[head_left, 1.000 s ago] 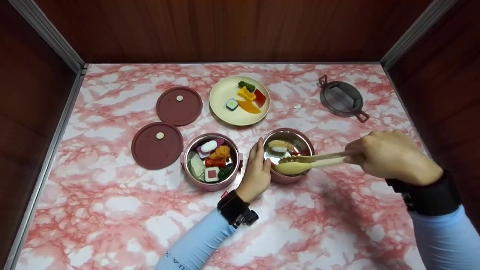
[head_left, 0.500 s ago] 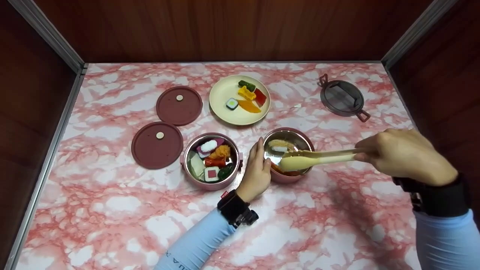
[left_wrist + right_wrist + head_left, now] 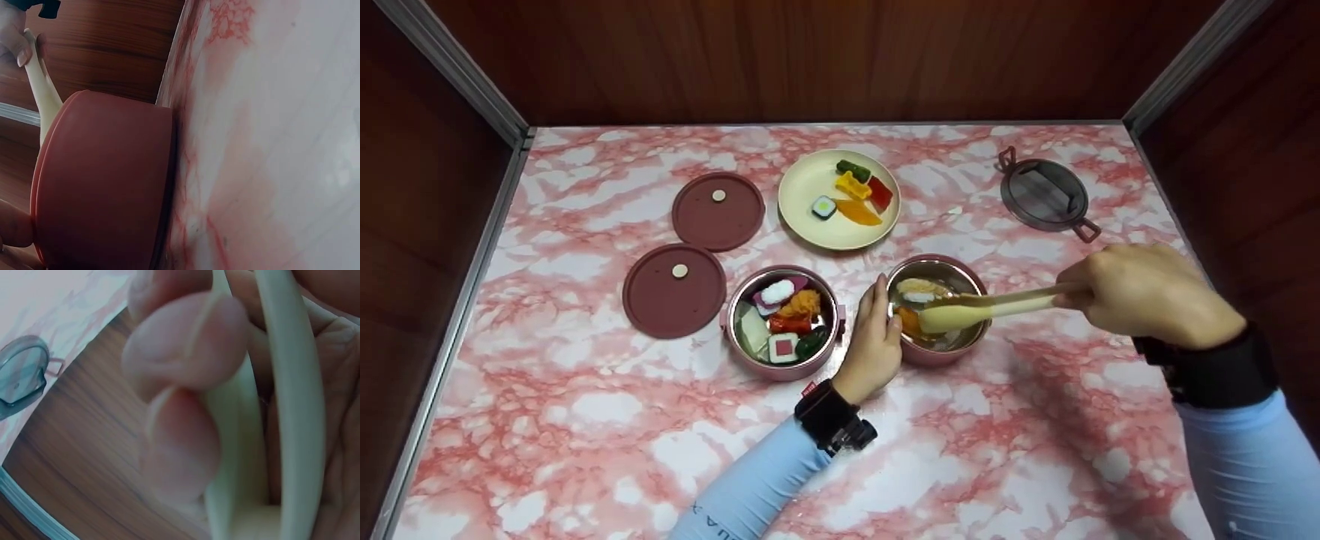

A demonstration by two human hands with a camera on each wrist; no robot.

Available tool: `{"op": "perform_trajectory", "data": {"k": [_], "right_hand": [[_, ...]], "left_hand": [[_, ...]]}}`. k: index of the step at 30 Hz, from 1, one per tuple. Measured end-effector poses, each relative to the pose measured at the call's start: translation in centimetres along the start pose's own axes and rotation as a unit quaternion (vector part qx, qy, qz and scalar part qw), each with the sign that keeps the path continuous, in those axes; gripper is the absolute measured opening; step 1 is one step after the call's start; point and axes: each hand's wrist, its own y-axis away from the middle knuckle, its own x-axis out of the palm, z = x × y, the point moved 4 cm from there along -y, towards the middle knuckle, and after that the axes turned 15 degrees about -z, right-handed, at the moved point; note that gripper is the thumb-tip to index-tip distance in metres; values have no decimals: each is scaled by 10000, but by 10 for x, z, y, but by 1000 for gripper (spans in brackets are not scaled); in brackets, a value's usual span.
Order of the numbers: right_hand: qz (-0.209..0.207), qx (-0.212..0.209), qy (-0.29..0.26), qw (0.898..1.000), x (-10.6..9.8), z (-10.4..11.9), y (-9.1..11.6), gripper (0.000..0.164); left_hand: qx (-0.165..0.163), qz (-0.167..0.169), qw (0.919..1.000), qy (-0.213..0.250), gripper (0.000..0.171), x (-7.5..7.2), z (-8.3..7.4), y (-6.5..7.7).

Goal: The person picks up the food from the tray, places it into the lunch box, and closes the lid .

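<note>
My right hand (image 3: 1151, 296) grips cream tongs (image 3: 1020, 303), whose spoon-shaped tips reach into the right steel-lined pink pot (image 3: 936, 361). In the right wrist view my fingers (image 3: 185, 343) curl around the handles of the tongs. Inside that pot lie a breaded-looking piece (image 3: 922, 288) and an orange piece (image 3: 912, 322); the tips partly cover the orange one. My left hand (image 3: 872, 352) lies with straight fingers against the pot's left side. In the left wrist view its fingertips touch the pot wall (image 3: 107, 180) by the rim.
Left of my left hand stands another pot (image 3: 784, 370) with several toy foods. Two dark red lids (image 3: 675, 300) lie farther left. A cream plate (image 3: 802, 191) with several food pieces is behind the pots. A glass lid with handles (image 3: 1043, 195) lies at the back right.
The tongs drew back to the right, then moved left again inside the right pot. The orange piece now shows at the pot's left side. My left hand stays in place.
</note>
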Motion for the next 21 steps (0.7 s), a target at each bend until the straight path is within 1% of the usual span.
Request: {"op": "perform_trajectory", "data": {"k": [5, 9, 11, 16, 21], "right_hand": [[65, 105, -26, 9999, 2, -7, -6, 20], [117, 68, -64, 9999, 3, -12, -8, 20], [103, 27, -29, 9999, 2, -14, -8, 21], [-65, 122, 215, 9997, -6, -18, -3, 18], [86, 106, 127, 9998, -2, -15, -3, 17]], "left_hand": [[26, -37, 10000, 27, 61, 0, 0, 0], [-25, -14, 10000, 50, 62, 1, 0, 0], [-35, 8, 10000, 54, 62, 1, 0, 0], [68, -36, 9999, 82, 62, 2, -1, -1], [31, -49, 10000, 57, 63, 2, 1, -1]]}}
